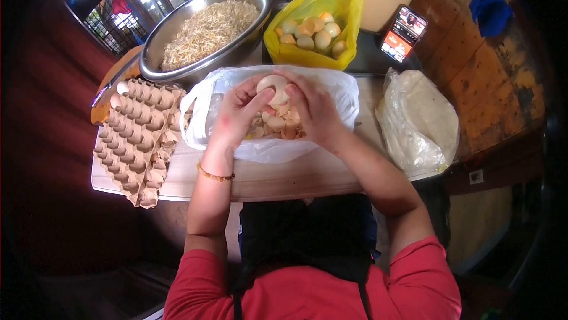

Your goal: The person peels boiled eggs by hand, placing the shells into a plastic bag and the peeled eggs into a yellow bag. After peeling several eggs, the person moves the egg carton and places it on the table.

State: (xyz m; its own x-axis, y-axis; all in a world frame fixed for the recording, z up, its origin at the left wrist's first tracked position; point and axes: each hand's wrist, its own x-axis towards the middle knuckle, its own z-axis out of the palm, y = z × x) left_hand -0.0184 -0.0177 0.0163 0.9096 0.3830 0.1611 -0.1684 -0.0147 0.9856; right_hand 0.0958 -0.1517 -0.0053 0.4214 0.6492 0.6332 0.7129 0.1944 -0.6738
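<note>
A pale, rounded egg point(273, 89) is held between both of my hands, above a white plastic bag point(201, 107). My left hand point(241, 107) grips its left side with thumb and fingers. On the right side, my right hand point(313, 106) presses its fingertips against the same egg. Broken eggshell pieces point(277, 123) lie inside the bag under my hands. Farther back, a yellow plastic bag point(355, 0) holds several peeled-looking, orange and greyish eggs point(322, 38).
Egg cartons point(133, 136) with two eggs at the back left; a metal basin point(148, 62) of sprout-like strands point(210, 30); a phone point(403, 34); a clear bag with pale round sheets point(423, 113); a large tan container point(378, 0); the table's front edge point(284, 193).
</note>
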